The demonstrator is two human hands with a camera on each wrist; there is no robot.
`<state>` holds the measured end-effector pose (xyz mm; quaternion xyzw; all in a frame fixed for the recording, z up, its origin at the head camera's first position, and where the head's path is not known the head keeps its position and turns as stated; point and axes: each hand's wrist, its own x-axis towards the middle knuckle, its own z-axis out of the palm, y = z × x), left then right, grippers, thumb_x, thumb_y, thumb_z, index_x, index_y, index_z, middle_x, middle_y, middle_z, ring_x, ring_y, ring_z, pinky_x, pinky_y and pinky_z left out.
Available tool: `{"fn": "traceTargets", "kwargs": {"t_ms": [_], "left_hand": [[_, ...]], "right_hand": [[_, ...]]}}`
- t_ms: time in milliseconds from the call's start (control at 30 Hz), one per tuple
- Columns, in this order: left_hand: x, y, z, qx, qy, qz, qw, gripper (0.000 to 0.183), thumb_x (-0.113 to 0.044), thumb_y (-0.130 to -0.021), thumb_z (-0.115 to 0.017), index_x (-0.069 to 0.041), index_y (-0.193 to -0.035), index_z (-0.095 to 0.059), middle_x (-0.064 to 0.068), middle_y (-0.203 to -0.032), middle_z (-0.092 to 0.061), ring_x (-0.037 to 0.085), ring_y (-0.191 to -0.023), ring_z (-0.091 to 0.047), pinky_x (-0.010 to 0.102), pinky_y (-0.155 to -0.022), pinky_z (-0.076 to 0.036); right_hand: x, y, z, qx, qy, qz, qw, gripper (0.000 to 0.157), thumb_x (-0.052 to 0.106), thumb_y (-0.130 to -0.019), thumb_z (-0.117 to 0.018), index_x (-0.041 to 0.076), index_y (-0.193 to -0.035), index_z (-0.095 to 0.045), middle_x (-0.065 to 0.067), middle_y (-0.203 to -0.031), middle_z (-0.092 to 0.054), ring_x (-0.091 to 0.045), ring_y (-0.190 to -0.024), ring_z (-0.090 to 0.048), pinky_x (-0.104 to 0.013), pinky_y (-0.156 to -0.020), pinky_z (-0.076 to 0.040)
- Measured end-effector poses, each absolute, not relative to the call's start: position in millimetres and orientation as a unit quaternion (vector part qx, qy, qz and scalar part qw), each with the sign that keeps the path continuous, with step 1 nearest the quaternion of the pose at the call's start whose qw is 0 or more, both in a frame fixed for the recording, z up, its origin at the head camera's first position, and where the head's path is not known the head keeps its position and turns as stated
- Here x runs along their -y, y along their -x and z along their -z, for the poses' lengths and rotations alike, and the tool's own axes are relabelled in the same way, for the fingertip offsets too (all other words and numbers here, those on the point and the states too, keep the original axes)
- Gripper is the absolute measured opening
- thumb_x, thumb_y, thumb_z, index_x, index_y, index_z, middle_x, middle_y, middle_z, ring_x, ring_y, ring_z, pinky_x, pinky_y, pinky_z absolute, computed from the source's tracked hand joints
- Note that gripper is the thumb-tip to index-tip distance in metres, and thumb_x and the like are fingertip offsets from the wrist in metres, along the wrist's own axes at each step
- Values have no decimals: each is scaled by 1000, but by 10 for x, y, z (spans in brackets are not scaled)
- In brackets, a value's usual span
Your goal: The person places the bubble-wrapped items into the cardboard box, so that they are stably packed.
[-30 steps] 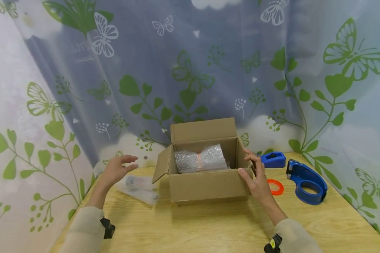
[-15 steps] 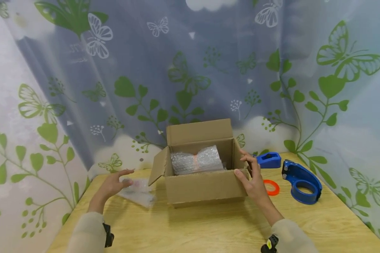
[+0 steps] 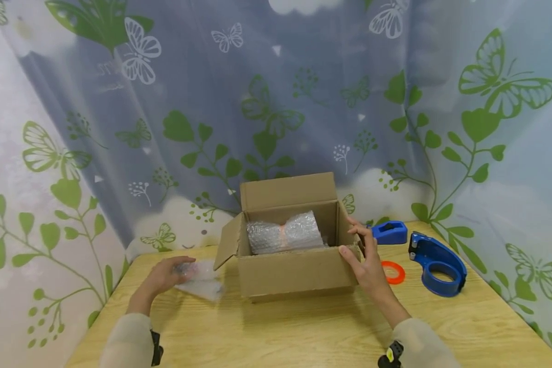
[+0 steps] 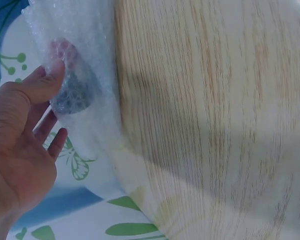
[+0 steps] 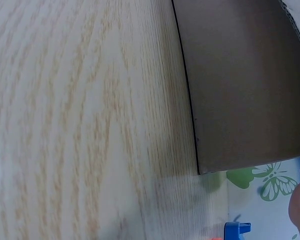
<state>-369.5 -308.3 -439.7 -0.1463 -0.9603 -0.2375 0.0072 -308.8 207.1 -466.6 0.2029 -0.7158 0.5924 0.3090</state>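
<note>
From my end I see the left hand (image 3: 162, 277) pinching a bubble-wrapped package (image 4: 87, 60) — thumb over the wrap — near the left edge of the worktop (image 3: 299, 337). The right hand (image 3: 370, 266) grips the right side of the cardboard box (image 3: 296, 276), towards the back edge; a blue tape dispenser (image 3: 460, 263) sits by the right edge.

**Soft, Even Light; Cooler at the Wrists**

From my head, the light is bright and diffuse, leaving soft shadows on the tabletop (image 3: 280, 335) before the cardboard box (image 3: 299, 276). The bubble-wrapped bundle inside (image 3: 282, 233) catches small glints. My wrist views look paler and bluer: glare whitens the left one's top right corner and the right one's left edge. In the left, a broad shadow crosses the wood, whose edge bows; in the right, the box wall is dim.
</note>
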Motion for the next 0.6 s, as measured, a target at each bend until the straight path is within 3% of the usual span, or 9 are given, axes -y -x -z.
{"fn": "traceTargets", "kwargs": {"t_ms": [133,267,400,600], "left_hand": [[3102,3683,4372,968,149,199,20,52,-6,-87,-80,-7,-137,-67,29,-141,-59,60,-130,-48,85,-103,-23],[3128,3662,4380,971,145,189,23,53,-8,-86,-82,-7,-137,-68,30,-133,-64,55,-121,-53,78,-98,-30],[3144,3655,4404,971,145,187,29,51,-12,-87,-82,-8,-136,-69,30,-134,-64,55,-123,-54,76,-99,-33],[3202,3640,4458,964,167,203,43,48,-14,-87,-84,-4,-132,-71,30,-132,-65,54,-119,-59,68,-99,-48]], "right_hand": [[-2080,3090,4656,713,-207,-591,316,39,1,-97,-65,3,-132,-48,-7,-164,-40,-33,-153,-32,-65,-123,2],[-2084,3087,4652,712,-209,-590,318,39,1,-97,-66,4,-132,-48,-8,-164,-39,-34,-153,-32,-66,-122,4],[-2086,3088,4653,711,-208,-591,319,39,1,-97,-66,5,-131,-49,-7,-164,-40,-33,-152,-33,-65,-122,0],[-2076,3093,4667,707,-212,-592,322,40,-2,-95,-66,2,-131,-49,-9,-163,-41,-34,-151,-35,-63,-120,-2]]}}
